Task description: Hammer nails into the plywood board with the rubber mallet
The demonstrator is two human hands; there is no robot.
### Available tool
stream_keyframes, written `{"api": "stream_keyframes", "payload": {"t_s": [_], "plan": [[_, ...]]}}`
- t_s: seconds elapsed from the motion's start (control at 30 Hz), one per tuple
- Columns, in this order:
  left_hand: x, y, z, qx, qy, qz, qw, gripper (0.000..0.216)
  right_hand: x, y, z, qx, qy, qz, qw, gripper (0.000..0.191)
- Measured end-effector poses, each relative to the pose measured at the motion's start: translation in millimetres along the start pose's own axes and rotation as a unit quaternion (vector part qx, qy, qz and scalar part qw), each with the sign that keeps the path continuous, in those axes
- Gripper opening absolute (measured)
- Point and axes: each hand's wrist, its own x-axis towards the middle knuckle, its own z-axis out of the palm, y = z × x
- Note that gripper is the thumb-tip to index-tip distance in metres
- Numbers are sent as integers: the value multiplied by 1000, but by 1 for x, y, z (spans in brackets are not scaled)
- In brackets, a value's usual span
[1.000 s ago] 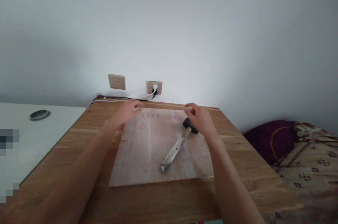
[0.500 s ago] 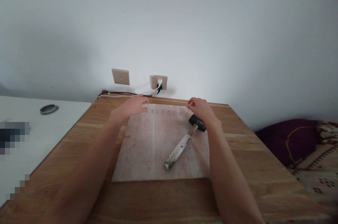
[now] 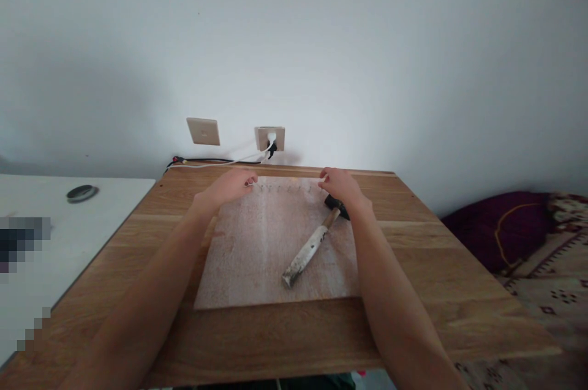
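Hammer (image 3: pixel 311 247) aslant on the board (image 3: pixel 243 243), its head just beside the right hand (image 3: pixel 339 185).
It lies on the person's side of both hands, long axis running from the handle's near end out to the far right; the left hand (image 3: pixel 233 184), by the board's far left corner, is farther from it. A row of what look like nails (image 3: pixel 278 189) spans between them. Both hands are partly curled; whether either pinches anything, I cannot tell. Compared with half a second ago, the left fingers look more drawn in.
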Motion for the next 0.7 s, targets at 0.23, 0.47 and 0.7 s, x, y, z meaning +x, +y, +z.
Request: {"api": "stream_keyframes", "payload": {"t_s": [0.23,0.47,0.7], "plan": [[1,4,3,-6,-9,9,1000,23,-2,-9,5,-30,-9,23,999,30],[1,0,6,1,-10,17,1000,28,-5,-13,3,-43,-14,25,999,33],[1,5,0,20,5,18,1000,27,-7,-13,3,-48,-15,28,998,34]]}}
